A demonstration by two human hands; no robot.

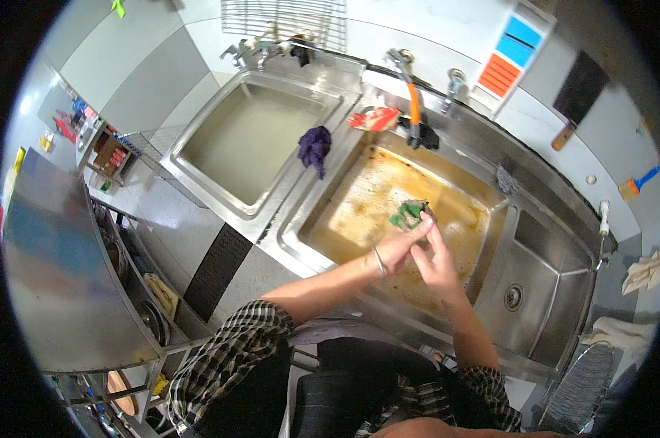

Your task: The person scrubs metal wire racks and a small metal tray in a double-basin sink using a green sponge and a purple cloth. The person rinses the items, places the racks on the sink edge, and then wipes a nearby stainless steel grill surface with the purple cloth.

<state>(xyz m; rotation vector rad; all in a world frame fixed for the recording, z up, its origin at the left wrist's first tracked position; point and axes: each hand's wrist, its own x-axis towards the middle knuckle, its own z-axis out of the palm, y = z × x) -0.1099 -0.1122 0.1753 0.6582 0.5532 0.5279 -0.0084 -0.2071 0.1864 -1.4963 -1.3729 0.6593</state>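
Note:
Over the middle sink basin (357, 191), whose bottom is covered with brownish stains and liquid, both my hands meet around a crumpled green and grey scouring cloth (409, 214). My left hand (400, 249), with a bangle at the wrist, touches its lower edge. My right hand (436, 263) is against the left one, its fingers at the cloth; which hand bears the hold is hard to tell. A purple cloth (314, 147) lies on the divider by the left basin (242, 145), which holds cloudy water. A red and white cloth (374, 119) rests behind the middle basin.
An orange hose (413, 107) hangs from a tap at the back rim. A steel mesh scourer (505, 179) sits at the right rear edge. On the right is a basin with a drain (513, 297). A cleaver (579, 90) and a brush (639, 183) are on the wall.

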